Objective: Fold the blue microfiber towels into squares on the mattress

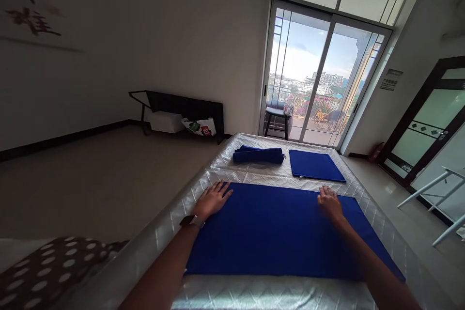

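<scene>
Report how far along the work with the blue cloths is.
Looks done: the smaller blue cloth lies flat and neat at the far right. In hand: the large blue cloth is spread nearly smooth, left hand and right hand at its far side. Possibly left: the bundled blue cloth lies loosely gathered, though it may be meant that way.

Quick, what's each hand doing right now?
Left hand: open, resting on the blue cloth's far left corner.
Right hand: on the cloth near its far edge; grip cannot be told.
</scene>
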Tool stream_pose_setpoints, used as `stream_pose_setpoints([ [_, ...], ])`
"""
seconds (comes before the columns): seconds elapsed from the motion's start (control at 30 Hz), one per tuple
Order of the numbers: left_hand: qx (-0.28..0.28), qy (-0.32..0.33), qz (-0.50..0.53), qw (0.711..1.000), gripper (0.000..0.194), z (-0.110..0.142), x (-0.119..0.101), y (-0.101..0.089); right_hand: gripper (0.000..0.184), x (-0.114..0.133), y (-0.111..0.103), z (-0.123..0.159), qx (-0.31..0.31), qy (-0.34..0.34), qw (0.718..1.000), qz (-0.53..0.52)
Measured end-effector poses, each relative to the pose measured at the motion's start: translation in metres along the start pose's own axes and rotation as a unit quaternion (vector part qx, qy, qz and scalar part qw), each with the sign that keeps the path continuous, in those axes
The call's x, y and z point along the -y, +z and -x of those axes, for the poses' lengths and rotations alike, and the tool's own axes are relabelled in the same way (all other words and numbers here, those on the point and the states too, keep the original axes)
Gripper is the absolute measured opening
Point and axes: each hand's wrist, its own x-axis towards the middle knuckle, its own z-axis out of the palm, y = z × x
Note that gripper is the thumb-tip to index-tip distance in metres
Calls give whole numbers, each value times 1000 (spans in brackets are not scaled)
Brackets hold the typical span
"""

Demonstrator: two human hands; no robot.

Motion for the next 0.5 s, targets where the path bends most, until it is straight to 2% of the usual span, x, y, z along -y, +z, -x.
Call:
stream_pose_setpoints([
  [0.13, -12, 4, -11, 1000, 60, -1, 4, 5, 56, 102, -1, 4, 29, -140, 982, -124],
  [0.27, -30, 8, -20, 999, 59, -4, 7, 10, 60, 185, 4, 11, 83, -223, 953, -188],
  [0.37, -44, 17, -13, 999, 60, -3, 8, 12, 65, 217, 12, 14, 101, -242, 944, -199],
  [0.43, -41, 20, -9, 999, 62, -2, 9, 12, 66, 222, 16, 15, 95, -244, 945, -198],
  [0.5, -39, 21, -8, 999, 64, -2, 10, 12, 65, 214, 18, 14, 92, -241, 947, -193],
])
